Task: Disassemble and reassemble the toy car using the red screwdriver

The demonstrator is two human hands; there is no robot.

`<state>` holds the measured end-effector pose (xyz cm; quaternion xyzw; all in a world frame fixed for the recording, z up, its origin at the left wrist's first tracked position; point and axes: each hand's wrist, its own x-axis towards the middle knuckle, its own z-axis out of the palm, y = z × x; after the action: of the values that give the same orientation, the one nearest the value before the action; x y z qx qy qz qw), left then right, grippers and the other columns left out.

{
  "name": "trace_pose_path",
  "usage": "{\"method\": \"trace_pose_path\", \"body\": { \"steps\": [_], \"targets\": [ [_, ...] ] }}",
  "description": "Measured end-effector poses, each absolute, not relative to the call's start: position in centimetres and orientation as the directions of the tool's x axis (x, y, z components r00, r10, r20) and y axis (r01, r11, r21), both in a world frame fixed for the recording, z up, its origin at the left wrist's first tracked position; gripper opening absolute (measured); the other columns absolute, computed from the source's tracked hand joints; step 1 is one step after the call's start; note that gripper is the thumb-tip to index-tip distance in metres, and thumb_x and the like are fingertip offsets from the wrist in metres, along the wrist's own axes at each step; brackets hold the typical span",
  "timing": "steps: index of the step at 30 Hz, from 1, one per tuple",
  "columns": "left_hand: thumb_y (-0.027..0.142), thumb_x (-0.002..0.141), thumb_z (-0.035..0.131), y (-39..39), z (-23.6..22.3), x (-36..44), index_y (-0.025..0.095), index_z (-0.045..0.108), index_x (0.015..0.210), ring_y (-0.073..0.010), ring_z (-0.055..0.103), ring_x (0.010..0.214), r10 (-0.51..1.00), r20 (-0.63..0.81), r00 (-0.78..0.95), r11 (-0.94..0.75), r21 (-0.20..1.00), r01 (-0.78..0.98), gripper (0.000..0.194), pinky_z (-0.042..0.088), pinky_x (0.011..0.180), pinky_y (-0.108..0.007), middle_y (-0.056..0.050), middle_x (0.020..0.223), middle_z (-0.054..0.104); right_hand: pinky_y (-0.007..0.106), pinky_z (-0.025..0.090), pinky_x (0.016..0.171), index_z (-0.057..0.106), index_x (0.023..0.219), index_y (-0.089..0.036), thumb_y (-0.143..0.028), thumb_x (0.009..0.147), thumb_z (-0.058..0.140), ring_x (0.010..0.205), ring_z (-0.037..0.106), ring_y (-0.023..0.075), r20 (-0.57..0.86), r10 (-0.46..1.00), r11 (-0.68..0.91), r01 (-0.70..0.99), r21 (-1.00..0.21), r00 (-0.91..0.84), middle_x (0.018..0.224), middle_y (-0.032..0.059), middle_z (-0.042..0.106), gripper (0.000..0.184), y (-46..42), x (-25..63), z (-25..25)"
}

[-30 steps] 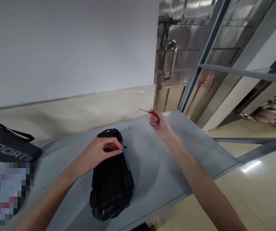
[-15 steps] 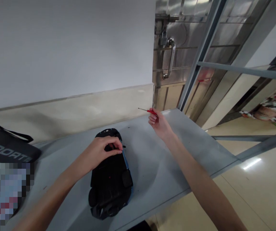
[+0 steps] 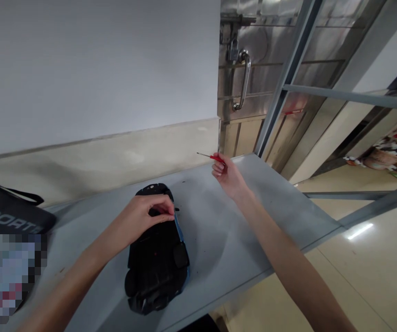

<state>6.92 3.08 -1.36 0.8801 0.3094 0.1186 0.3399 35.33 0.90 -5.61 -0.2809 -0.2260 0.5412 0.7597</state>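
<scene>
A blue toy car (image 3: 158, 258) lies upside down on the grey table (image 3: 219, 240), its black underside and wheels facing up. My left hand (image 3: 148, 216) rests on the car's far end, fingers pinched together at the chassis; whatever they pinch is too small to make out. My right hand (image 3: 226, 175) is raised above the table's far side, to the right of the car. It grips a small red-handled screwdriver (image 3: 212, 157) whose thin metal tip points left.
A black bag with white lettering (image 3: 6, 216) lies at the table's left end. A steel door with a handle and padlock (image 3: 241, 78) stands behind the table. Grey shelf-frame bars (image 3: 340, 97) rise at the right. The table's near edge drops to a shiny floor.
Both hands and the car have kept their places. The whole scene has slid slightly left and down in the picture as my head turned.
</scene>
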Motion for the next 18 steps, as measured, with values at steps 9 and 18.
{"method": "trace_pose_path", "body": {
  "steps": [9,18],
  "targets": [
    [0.040,0.086,0.075,3.34,-1.48,7.38,0.025,0.076,0.084,-0.0211,0.067,0.085,0.628,-0.023,0.778,-0.609,0.608,0.510,0.015,0.047,0.080,-0.034,0.000,0.090,0.078,0.021,0.026,0.046,0.070,0.079,-0.019,-0.027,0.089,0.075,0.053,0.027,0.0077,0.039,0.949,0.258,-0.699,-0.667,0.312,0.059,-0.0092,0.033,0.014,0.79,35.34,-5.49],
    [0.046,0.087,0.075,3.93,-1.57,7.17,0.025,0.075,0.090,-0.0221,0.067,0.088,0.591,-0.073,0.803,-0.608,0.614,0.503,0.021,0.047,0.081,-0.035,-0.001,0.095,0.077,0.023,0.026,0.046,0.067,0.080,-0.022,-0.028,0.089,0.076,0.052,0.027,0.0088,0.050,0.949,0.261,-0.685,-0.680,0.312,0.059,-0.0091,0.032,0.014,0.80,35.48,-5.50]
  ]
}}
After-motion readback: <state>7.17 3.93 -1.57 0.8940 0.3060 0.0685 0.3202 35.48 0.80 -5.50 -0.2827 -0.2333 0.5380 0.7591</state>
